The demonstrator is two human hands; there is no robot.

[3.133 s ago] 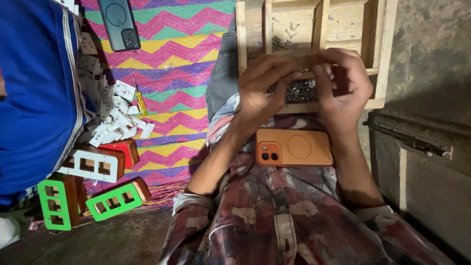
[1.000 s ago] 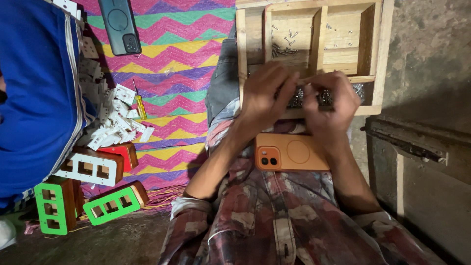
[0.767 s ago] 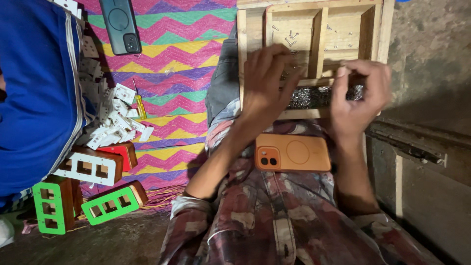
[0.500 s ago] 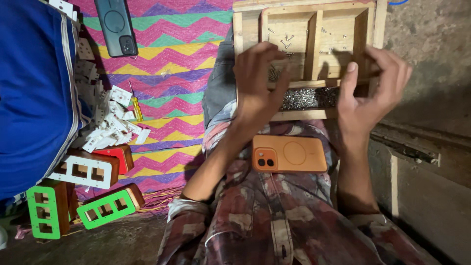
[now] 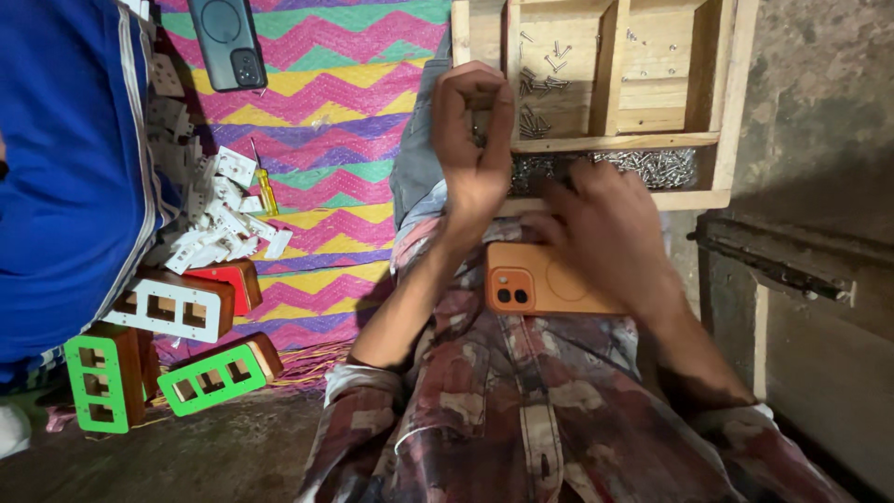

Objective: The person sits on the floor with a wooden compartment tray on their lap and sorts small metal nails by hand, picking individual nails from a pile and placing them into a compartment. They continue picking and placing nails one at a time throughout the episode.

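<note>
Over on the far right sits a wooden tray (image 5: 726, 102) with compartments, its near slot full of small screws (image 5: 643, 166) and a few loose ones in the upper sections. The left hand (image 5: 475, 140) is raised at the tray's left edge with fingers curled in toward the thumb; can't tell if it's pinching anything. The right hand (image 5: 605, 233) is blurred, fingers spread loosely, reaching into the screw slot and lying over an orange phone (image 5: 521, 279) on the lap, nothing clearly gripped. To the left on the zigzag mat (image 5: 326, 140): a dark phone (image 5: 226, 42), a pile of white switch parts (image 5: 209, 214), a small yellow screwdriver (image 5: 266, 191), plus green frames (image 5: 209, 377) near the front.
</note>
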